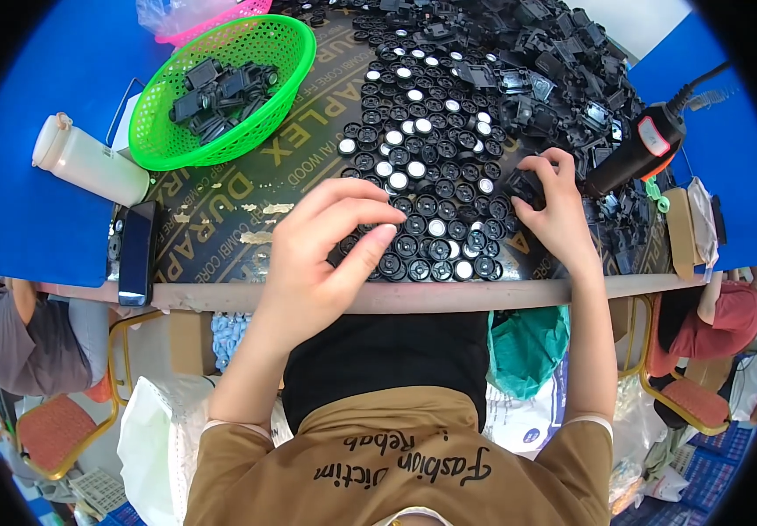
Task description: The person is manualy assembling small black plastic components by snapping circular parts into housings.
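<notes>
Many small black plastic wheels (427, 206), some with white centres, lie spread across the middle of the dark table. My left hand (321, 254) hovers over the near left side of these wheels. Its thumb and index fingertips come together, and whatever they may pinch is hidden. To the right, my right hand (558, 206) curls its thumb and fingers round a black plastic part (526, 186). This part sits between the wheels and a large heap of black moulded parts (563, 101).
A bright green basket (146, 145) at the left holds black assembled pieces (225, 96). Near it are a white bottle (89, 158) and a phone (139, 254). A black corded tool (637, 149) stands at the right, by a cardboard box (682, 232). People sit at both sides.
</notes>
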The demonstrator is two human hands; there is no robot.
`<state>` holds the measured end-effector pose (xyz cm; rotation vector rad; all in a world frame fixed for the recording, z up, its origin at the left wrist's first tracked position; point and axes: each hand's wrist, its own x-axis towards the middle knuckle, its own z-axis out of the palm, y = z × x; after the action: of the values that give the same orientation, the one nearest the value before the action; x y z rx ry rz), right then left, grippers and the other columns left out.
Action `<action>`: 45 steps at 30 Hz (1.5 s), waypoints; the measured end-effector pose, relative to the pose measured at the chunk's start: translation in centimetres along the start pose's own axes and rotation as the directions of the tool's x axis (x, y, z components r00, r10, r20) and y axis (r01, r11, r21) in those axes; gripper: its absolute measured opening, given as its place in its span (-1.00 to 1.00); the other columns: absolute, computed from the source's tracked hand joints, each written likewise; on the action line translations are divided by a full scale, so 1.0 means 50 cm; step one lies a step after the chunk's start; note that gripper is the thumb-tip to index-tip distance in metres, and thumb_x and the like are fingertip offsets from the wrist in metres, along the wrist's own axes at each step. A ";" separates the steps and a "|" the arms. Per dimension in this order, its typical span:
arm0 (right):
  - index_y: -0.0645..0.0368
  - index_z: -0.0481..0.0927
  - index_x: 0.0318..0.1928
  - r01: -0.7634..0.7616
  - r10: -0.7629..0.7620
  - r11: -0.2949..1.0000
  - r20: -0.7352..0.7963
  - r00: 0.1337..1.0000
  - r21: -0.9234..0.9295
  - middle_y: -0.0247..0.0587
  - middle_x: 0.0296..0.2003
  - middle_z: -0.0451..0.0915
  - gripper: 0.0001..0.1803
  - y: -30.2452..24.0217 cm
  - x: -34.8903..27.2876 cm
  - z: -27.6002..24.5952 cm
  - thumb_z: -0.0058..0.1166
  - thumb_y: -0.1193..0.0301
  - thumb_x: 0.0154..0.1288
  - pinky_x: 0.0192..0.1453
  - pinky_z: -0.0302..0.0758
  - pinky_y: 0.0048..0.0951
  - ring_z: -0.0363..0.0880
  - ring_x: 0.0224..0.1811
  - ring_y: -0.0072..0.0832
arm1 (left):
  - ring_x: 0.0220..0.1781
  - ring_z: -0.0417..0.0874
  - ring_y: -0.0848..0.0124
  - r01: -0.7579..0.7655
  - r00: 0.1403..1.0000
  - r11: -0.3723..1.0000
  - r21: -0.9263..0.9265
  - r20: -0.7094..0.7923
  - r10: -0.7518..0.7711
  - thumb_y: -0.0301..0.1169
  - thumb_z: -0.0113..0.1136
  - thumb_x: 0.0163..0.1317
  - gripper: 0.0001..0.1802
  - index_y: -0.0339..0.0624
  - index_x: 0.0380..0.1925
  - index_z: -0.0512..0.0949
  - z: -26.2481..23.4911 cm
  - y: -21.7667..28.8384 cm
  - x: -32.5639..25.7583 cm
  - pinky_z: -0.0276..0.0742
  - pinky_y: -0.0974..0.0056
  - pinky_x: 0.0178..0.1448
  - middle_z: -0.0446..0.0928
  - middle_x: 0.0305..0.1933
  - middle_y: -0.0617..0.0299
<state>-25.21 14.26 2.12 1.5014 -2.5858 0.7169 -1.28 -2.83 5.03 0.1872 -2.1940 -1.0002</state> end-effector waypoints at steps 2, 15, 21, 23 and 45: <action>0.12 0.42 -0.14 -0.006 0.013 0.989 -0.048 0.999 0.148 -0.08 -0.07 0.25 -0.56 0.010 -0.004 0.004 0.21 0.53 -0.12 0.04 0.39 -0.29 0.40 -0.07 -0.14 | -0.15 0.55 0.29 0.077 0.996 0.989 -0.123 0.060 -0.070 -0.54 0.11 0.07 -0.88 -0.26 -0.38 0.58 0.011 0.003 -0.003 0.40 0.30 -0.04 0.53 -0.20 0.10; 0.09 0.49 -0.10 0.358 -0.275 0.727 -0.229 0.934 0.586 -0.11 -0.02 0.16 -0.47 -0.175 -0.091 -0.009 0.35 0.44 -0.21 0.07 0.30 -0.33 0.30 -0.02 -0.28 | 0.02 0.48 0.33 0.714 0.668 -0.166 -0.680 0.733 -0.130 0.01 -0.20 0.32 -0.37 -0.25 0.19 0.18 0.111 0.015 0.001 0.46 0.21 0.04 0.39 0.03 0.10; 0.25 0.51 -0.09 0.261 -0.155 0.501 -0.211 0.965 0.825 -0.11 0.00 0.21 -0.69 -0.191 -0.114 0.031 0.09 0.55 0.09 0.06 0.34 -0.38 0.33 -0.01 -0.35 | 0.06 0.40 0.48 0.667 0.703 -0.175 -0.724 0.690 -0.175 -0.17 0.03 0.28 -0.44 -0.13 0.20 0.19 0.098 -0.004 -0.050 0.38 0.29 0.12 0.35 0.05 0.25; 0.26 0.52 -0.13 0.262 -0.061 0.476 -0.266 0.962 0.840 -0.11 -0.02 0.21 -0.71 -0.214 -0.118 0.047 0.10 0.58 0.07 0.03 0.37 -0.39 0.35 -0.02 -0.37 | 0.19 0.34 0.41 0.590 0.758 -0.264 -0.763 0.636 -0.144 -0.26 0.21 0.16 -0.31 -0.22 0.23 0.14 0.102 -0.020 -0.063 0.28 0.26 0.25 0.32 0.14 0.21; 0.26 0.51 -0.29 0.334 -0.149 0.907 -0.550 0.822 0.254 -0.16 -0.37 0.41 -0.70 -0.245 -0.130 0.073 0.17 0.59 -0.16 -0.25 0.37 -0.34 0.41 -0.31 -0.25 | -0.20 0.39 0.56 0.392 0.843 0.412 -0.823 0.142 -0.519 -0.46 0.51 -0.24 -0.20 -0.16 -0.02 0.18 0.141 0.036 -0.083 0.40 0.43 -0.13 0.38 -0.18 0.29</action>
<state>-10.98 12.87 1.44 1.4206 -1.8886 1.3693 -2.55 4.31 0.88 0.4063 -1.3001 -2.1781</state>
